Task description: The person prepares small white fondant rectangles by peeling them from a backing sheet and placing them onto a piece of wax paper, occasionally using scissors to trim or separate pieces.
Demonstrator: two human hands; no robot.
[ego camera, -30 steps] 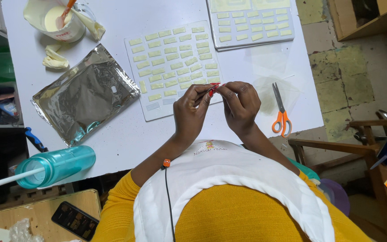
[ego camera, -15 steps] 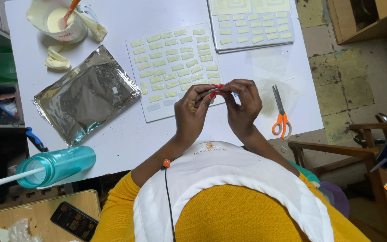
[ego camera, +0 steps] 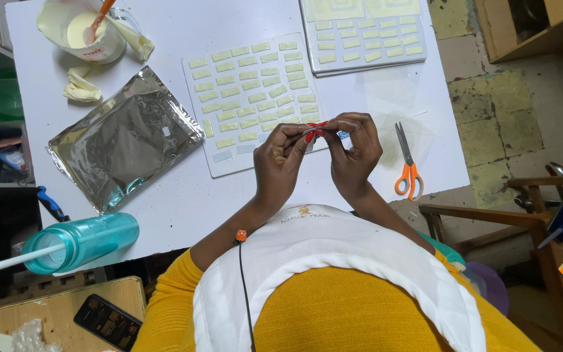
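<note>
My left hand (ego camera: 280,161) and my right hand (ego camera: 354,151) meet fingertip to fingertip over the white table (ego camera: 184,195). Between them they pinch a small clear strip or packet (ego camera: 310,136); its exact shape is hidden by my fingers. Just beyond my hands lies a white tray (ego camera: 255,98) covered in rows of several pale yellow rectangular pieces. A second similar tray (ego camera: 363,32) sits at the far right of the table.
Orange-handled scissors (ego camera: 408,168) lie on clear film right of my right hand. A silver foil pouch (ego camera: 122,140) lies left, a cup of cream liquid (ego camera: 89,29) far left, a teal bottle (ego camera: 79,242) with a straw near the front edge, a phone (ego camera: 108,321) on a board.
My hands have stayed together over the tray's near edge, with only small finger movements on the piece between them. Nothing else on the table has moved.
</note>
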